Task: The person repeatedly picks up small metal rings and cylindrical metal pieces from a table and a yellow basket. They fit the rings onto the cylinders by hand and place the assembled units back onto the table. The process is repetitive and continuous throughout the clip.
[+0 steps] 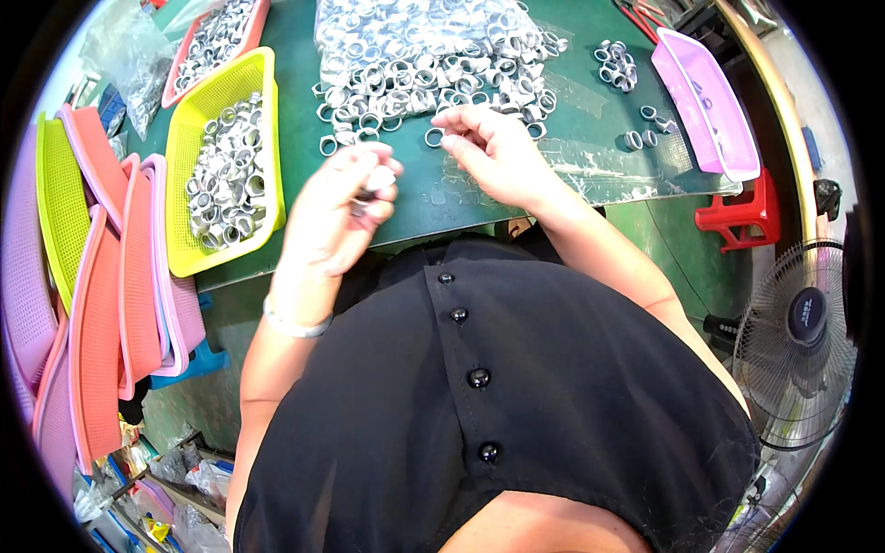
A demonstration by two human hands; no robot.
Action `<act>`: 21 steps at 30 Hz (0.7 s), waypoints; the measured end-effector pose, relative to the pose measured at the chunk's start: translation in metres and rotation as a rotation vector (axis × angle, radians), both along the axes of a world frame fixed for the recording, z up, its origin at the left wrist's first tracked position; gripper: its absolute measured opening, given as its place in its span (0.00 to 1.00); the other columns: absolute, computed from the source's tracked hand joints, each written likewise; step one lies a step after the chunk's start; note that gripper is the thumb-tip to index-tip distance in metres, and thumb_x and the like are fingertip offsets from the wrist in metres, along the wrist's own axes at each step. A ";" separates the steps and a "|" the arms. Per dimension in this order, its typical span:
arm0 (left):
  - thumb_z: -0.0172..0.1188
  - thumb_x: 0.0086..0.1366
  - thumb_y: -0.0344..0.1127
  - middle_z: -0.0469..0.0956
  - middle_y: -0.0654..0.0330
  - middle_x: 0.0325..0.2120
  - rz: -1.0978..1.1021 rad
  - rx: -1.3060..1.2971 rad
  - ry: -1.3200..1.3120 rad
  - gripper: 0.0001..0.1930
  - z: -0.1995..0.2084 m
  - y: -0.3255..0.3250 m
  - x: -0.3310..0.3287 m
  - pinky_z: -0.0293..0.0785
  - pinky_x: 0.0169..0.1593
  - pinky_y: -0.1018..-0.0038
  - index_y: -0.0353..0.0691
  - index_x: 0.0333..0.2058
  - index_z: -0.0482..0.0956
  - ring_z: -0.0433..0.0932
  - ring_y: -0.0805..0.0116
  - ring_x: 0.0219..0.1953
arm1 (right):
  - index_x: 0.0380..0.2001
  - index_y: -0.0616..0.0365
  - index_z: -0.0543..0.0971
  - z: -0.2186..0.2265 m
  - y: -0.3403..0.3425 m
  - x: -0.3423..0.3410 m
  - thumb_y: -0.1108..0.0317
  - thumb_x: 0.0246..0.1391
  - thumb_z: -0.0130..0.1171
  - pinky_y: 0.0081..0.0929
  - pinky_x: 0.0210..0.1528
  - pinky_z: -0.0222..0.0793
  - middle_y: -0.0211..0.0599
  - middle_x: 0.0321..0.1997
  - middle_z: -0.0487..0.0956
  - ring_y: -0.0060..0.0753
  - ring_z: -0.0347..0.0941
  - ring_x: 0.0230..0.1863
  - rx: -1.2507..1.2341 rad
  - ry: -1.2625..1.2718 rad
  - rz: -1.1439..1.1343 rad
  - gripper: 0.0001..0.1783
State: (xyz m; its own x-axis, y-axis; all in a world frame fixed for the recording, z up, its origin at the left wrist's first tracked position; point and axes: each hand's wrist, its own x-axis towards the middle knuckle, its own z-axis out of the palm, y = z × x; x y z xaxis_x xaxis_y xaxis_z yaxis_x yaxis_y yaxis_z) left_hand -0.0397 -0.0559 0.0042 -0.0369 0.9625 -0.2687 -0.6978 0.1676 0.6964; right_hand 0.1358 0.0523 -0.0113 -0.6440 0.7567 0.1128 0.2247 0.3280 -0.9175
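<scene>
My left hand (323, 221) is raised over the table's near edge, fingers curled around a few small metal rings (376, 182). They are partly hidden by the fingers and slightly blurred. At the near edge of a big heap of silver-grey rings (415, 88), my right hand (502, 164) has thumb and forefinger bent together at a single metal ring (434, 137). That ring lies on or just over the green table (415, 198). Left of my left hand stands a yellow-green plastic basket (270, 157) with many similar rings inside.
A red basket (171, 78) of rings stands at the far left, beside clear plastic bags (129, 55). Stacked empty baskets (97, 341) crowd the left side. To the right are small ring groups (616, 66), a lilac basket (678, 101), a red stool (751, 217) and a fan (802, 323).
</scene>
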 end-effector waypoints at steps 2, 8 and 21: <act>0.51 0.61 0.30 0.73 0.55 0.30 0.139 0.119 0.196 0.09 0.018 -0.003 -0.020 0.64 0.24 0.85 0.34 0.38 0.70 0.68 0.76 0.24 | 0.38 0.63 0.74 -0.009 0.007 0.000 0.72 0.50 0.53 0.18 0.29 0.66 0.32 0.28 0.73 0.21 0.68 0.26 0.260 -0.003 0.003 0.11; 0.54 0.59 0.32 0.73 0.56 0.36 0.661 0.233 1.314 0.14 0.045 -0.001 -0.115 0.68 0.40 0.78 0.31 0.43 0.70 0.71 0.71 0.36 | 0.35 0.62 0.74 -0.005 0.006 -0.003 0.74 0.47 0.53 0.21 0.27 0.63 0.35 0.29 0.72 0.26 0.67 0.25 0.399 -0.032 0.063 0.10; 0.57 0.52 0.43 0.61 0.44 0.51 0.108 0.005 2.134 0.29 0.020 -0.015 -0.125 0.59 0.55 0.62 0.40 0.52 0.63 0.61 0.48 0.53 | 0.35 0.62 0.73 0.007 0.004 0.007 0.72 0.46 0.54 0.28 0.33 0.66 0.42 0.31 0.72 0.40 0.70 0.30 0.280 -0.094 0.149 0.10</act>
